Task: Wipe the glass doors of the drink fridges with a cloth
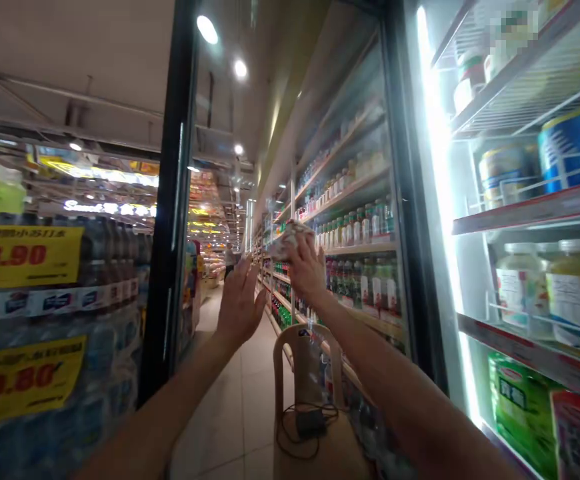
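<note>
A glass door [320, 100] in a dark frame [167, 200] stands open in front of me. Raised toward its pane, my left hand [240, 303] has its fingers stretched out and holds nothing; it appears to rest against the glass. My right hand [307, 270] presses a crumpled, pale patterned cloth [290, 239] to the pane, a little higher and to the right of the left hand. Part of the cloth is covered by the fingers.
To the right, lit cooler shelves [520, 210] hold jars [517, 283], cans and a green package [520, 400]. On the left are stacked bottle packs [115, 333] with yellow price signs [25, 257]. A beige chair [283, 373] bearing a black device with a cable [311, 423] shows beyond the glass.
</note>
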{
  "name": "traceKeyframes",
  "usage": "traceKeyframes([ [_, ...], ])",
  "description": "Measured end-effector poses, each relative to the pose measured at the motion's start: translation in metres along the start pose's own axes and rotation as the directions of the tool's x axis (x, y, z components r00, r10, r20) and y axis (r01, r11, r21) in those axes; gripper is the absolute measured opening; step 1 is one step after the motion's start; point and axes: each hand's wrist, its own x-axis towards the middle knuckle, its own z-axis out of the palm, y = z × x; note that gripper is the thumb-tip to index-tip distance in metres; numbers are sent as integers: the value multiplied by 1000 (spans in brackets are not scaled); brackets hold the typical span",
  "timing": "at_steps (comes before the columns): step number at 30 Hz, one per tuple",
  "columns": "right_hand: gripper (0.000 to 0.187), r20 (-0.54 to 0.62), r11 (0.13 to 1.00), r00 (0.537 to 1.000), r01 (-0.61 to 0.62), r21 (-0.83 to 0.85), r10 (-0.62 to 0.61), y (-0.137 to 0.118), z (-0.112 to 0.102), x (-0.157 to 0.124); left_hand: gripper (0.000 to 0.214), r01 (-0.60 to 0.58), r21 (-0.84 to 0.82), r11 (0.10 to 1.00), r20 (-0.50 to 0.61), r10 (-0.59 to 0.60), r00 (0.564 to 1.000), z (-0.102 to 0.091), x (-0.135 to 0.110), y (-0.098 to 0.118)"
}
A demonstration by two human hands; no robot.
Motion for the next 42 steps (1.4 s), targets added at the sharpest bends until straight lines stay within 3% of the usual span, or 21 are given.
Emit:
traceKeyframes([
  [3,51,39,975,979,194,112,-200,-44,9,8,49,-56,-140,988,10,58,998,0,23,5],
  [6,51,-48,958,973,232,168,-227,-41,10,4,52,13,-166,986,15,-10,1000,9,49,5],
  [8,49,-125,980,984,144,141,-126,-15,5,-7,53,38,-92,995,24,-35,999,12,66,-2],
  [11,47,-162,995,982,-92,36,97,40,-8,-29,48,76,63,995,-11,-75,997,3,89,-28],
  [14,47,-149,952,947,-297,-81,283,90,-20,-52,50,209,139,968,-167,-185,968,-11,101,-56],
  [16,47,-136,932,936,-341,-128,324,109,-23,-66,51,256,136,957,-248,-218,944,-8,103,-58],
  [18,48,-103,941,952,-301,-156,287,117,-21,-78,50,190,128,973,-221,-159,962,10,99,-38],
  [21,48,-62,961,976,-216,-173,208,119,-18,-88,45,-118,82,990,13,118,993,47,89,15],
  [22,48,-56,965,980,-199,-173,193,121,-17,-90,43,-248,39,968,118,242,963,57,88,29],
  [24,49,-76,963,976,-213,-167,203,126,-17,-93,42,-377,-24,926,236,372,898,65,91,43],
  [25,50,-92,958,971,-234,-165,222,130,-17,-95,43,-376,-23,926,245,370,896,64,96,42],
  [26,51,-109,952,963,-260,-164,245,134,-17,-96,44,-325,3,946,215,316,924,61,101,37],
  [28,52,-119,940,952,-298,-169,280,140,-19,-99,49,-143,74,987,82,137,987,53,110,24],
  [30,53,-85,939,955,-295,-177,284,144,-22,-101,51,-28,101,994,9,28,1000,51,111,21],
  [32,55,-49,945,959,-282,-165,278,149,-28,-101,50,-84,80,993,89,77,993,61,102,35],
  [33,56,-39,949,961,-278,-151,275,152,-31,-101,48,-173,38,984,176,164,971,68,96,47],
  [35,60,-50,947,956,-293,-129,289,160,-38,-100,44,-362,-99,927,326,374,868,82,85,71],
  [36,61,-67,940,948,-317,-126,311,165,-42,-100,43,-423,-158,892,355,451,819,87,83,80],
  [37,62,-88,928,936,-349,-128,340,169,-44,-101,43,-446,-185,876,350,483,803,90,85,85],
  [39,62,-120,905,914,-403,-137,388,175,-47,-105,46,-388,-146,910,274,414,868,91,95,84],
  [42,61,-125,896,905,-422,-139,407,177,-44,-116,52,-164,-81,983,120,173,978,90,112,76],
])
